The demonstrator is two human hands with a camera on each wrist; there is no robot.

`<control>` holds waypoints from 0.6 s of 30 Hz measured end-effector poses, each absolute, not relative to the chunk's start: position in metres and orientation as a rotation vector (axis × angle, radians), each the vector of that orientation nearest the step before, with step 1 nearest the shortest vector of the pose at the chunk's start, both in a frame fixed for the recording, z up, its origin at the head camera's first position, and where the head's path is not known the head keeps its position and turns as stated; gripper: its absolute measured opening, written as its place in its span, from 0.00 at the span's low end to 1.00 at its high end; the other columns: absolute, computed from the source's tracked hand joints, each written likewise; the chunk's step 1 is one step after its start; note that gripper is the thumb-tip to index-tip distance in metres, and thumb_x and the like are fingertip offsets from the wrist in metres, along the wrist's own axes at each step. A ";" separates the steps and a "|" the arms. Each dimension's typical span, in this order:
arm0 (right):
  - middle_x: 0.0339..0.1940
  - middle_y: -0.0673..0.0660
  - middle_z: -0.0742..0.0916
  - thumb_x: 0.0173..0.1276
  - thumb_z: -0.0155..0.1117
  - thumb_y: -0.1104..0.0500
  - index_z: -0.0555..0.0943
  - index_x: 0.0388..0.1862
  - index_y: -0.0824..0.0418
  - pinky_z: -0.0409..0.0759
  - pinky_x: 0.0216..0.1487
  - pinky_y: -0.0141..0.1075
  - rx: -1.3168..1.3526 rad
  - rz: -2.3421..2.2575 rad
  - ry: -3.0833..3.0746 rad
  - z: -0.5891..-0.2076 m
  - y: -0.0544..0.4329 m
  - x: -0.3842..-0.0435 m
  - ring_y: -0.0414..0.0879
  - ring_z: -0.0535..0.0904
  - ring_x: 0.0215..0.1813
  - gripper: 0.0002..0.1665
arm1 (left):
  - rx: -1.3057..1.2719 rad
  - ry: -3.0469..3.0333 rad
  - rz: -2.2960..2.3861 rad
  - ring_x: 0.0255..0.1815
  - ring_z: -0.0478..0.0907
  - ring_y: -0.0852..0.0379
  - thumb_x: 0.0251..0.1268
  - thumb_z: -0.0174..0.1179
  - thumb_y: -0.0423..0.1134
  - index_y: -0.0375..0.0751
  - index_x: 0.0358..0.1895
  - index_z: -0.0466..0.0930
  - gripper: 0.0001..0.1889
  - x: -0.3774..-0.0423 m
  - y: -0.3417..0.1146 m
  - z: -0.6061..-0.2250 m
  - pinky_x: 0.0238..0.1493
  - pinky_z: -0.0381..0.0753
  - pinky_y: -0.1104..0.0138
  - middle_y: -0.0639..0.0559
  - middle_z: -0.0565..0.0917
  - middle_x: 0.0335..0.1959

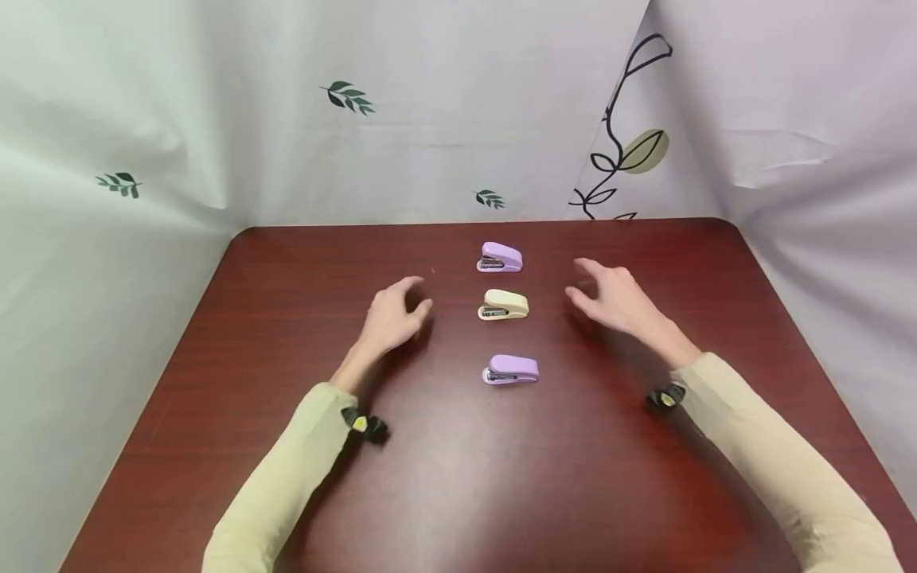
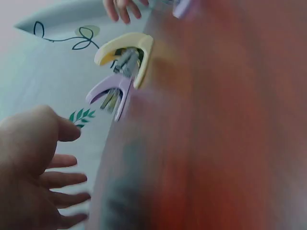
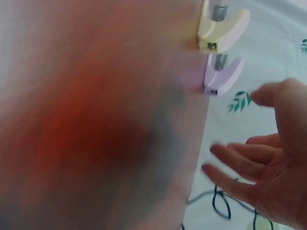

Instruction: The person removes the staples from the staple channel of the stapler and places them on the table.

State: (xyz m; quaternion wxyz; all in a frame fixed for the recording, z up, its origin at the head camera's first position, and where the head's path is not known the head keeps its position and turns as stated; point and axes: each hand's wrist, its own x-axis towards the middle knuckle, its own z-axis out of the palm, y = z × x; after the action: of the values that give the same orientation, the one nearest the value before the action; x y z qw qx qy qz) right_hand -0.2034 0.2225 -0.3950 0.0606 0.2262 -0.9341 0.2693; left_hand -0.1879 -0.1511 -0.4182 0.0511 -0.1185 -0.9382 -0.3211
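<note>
Nearest, pale sleeves [image 1: 286,477] are being worn, a dark device [image 1: 666,398] being strapped at each cuff. Beyond them, the near purple stapler [image 1: 514,366] is being supported by the table [image 1: 430,493]. Farther on, the left hand [image 1: 392,318] and the right hand [image 1: 618,301] are being held with loose fingers and thumbs apart, nothing being gripped; a gap is seemingly being left so that no stapler is touched. Between them the cream stapler [image 1: 505,302] is being flanked, the far purple stapler [image 1: 503,255] being set behind it. All mouths are being turned leftward, apparently for neat order. Glare is being reflected by the reddish-brown tabletop; behind, white cloth [image 1: 444,48] is being hung, printed with leaf sprigs [image 1: 351,97] and a vine [image 1: 612,143].
</note>
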 end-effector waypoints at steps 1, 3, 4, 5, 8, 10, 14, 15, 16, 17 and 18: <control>0.52 0.73 0.84 0.68 0.66 0.61 0.75 0.61 0.75 0.79 0.51 0.56 0.703 0.855 -2.788 -0.395 0.216 -0.210 0.63 0.84 0.50 0.27 | -0.365 -2.816 -1.058 0.61 0.75 0.39 0.65 0.61 0.40 0.32 0.62 0.77 0.24 -0.196 -0.144 -0.419 0.62 0.69 0.47 0.38 0.80 0.59; 0.46 0.70 0.87 0.67 0.65 0.64 0.77 0.57 0.74 0.81 0.47 0.53 0.741 0.934 -2.731 -0.393 0.202 -0.223 0.61 0.86 0.45 0.22 | -0.349 -2.758 -1.196 0.52 0.82 0.43 0.65 0.62 0.37 0.33 0.58 0.80 0.20 -0.211 -0.129 -0.423 0.55 0.75 0.53 0.40 0.85 0.52; 0.44 0.69 0.87 0.67 0.65 0.65 0.78 0.56 0.74 0.81 0.47 0.52 0.762 0.966 -2.719 -0.394 0.194 -0.229 0.60 0.86 0.45 0.20 | -0.340 -2.742 -1.254 0.49 0.83 0.45 0.65 0.62 0.36 0.33 0.56 0.81 0.18 -0.219 -0.123 -0.426 0.54 0.77 0.55 0.41 0.85 0.50; 0.44 0.68 0.87 0.67 0.64 0.66 0.78 0.55 0.74 0.81 0.48 0.51 0.780 0.991 -2.717 -0.395 0.187 -0.236 0.60 0.86 0.45 0.20 | -0.325 -2.734 -1.303 0.46 0.84 0.47 0.65 0.62 0.34 0.32 0.55 0.82 0.17 -0.226 -0.118 -0.430 0.52 0.78 0.57 0.41 0.86 0.48; 0.46 0.68 0.86 0.66 0.65 0.67 0.77 0.56 0.74 0.78 0.52 0.50 0.813 1.042 -2.737 -0.397 0.166 -0.252 0.60 0.84 0.48 0.20 | -0.272 -2.738 -1.363 0.42 0.83 0.50 0.64 0.64 0.32 0.32 0.53 0.83 0.16 -0.243 -0.104 -0.437 0.48 0.78 0.61 0.43 0.86 0.46; 0.48 0.69 0.83 0.65 0.64 0.68 0.77 0.57 0.74 0.77 0.54 0.50 0.820 1.054 -2.752 -0.398 0.155 -0.260 0.61 0.83 0.50 0.22 | -0.262 -2.748 -1.346 0.42 0.82 0.50 0.62 0.65 0.32 0.33 0.53 0.83 0.16 -0.251 -0.097 -0.440 0.48 0.77 0.62 0.43 0.86 0.46; 0.54 0.70 0.78 0.65 0.64 0.69 0.76 0.60 0.71 0.72 0.58 0.51 0.826 0.998 -2.793 -0.400 0.140 -0.271 0.63 0.77 0.54 0.24 | -0.314 -2.758 -1.264 0.44 0.80 0.48 0.60 0.67 0.32 0.34 0.54 0.83 0.17 -0.265 -0.087 -0.443 0.51 0.74 0.61 0.43 0.85 0.47; 0.55 0.70 0.77 0.65 0.63 0.68 0.76 0.61 0.70 0.71 0.59 0.52 0.831 0.977 -2.804 -0.400 0.138 -0.273 0.63 0.75 0.56 0.24 | -0.333 -2.757 -1.248 0.45 0.79 0.48 0.60 0.67 0.33 0.35 0.54 0.83 0.18 -0.269 -0.084 -0.444 0.51 0.74 0.60 0.43 0.84 0.48; 0.56 0.70 0.77 0.65 0.63 0.68 0.76 0.61 0.69 0.69 0.59 0.53 0.837 0.956 -2.813 -0.400 0.136 -0.275 0.64 0.73 0.57 0.24 | -0.353 -2.752 -1.238 0.46 0.79 0.48 0.60 0.68 0.33 0.35 0.54 0.83 0.18 -0.271 -0.082 -0.444 0.52 0.73 0.60 0.43 0.84 0.48; 0.57 0.70 0.76 0.66 0.63 0.68 0.75 0.61 0.68 0.68 0.59 0.54 0.842 0.932 -2.819 -0.400 0.135 -0.277 0.64 0.71 0.57 0.24 | -0.375 -2.745 -1.234 0.46 0.78 0.48 0.59 0.68 0.33 0.35 0.54 0.83 0.18 -0.275 -0.080 -0.445 0.52 0.73 0.60 0.44 0.84 0.48; 0.57 0.70 0.76 0.66 0.63 0.68 0.75 0.62 0.68 0.66 0.59 0.55 0.848 0.913 -2.822 -0.399 0.134 -0.279 0.65 0.69 0.58 0.24 | -0.399 -2.736 -1.230 0.46 0.78 0.48 0.59 0.69 0.33 0.35 0.54 0.84 0.19 -0.278 -0.078 -0.445 0.52 0.73 0.60 0.44 0.84 0.48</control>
State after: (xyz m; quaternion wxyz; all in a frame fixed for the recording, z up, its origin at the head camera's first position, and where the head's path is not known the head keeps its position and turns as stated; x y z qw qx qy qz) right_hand -0.2789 0.1339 -0.3988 0.0285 0.2749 -0.9143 0.2960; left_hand -0.2776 -0.0778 -0.4449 0.0578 -0.1317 -0.9025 -0.4059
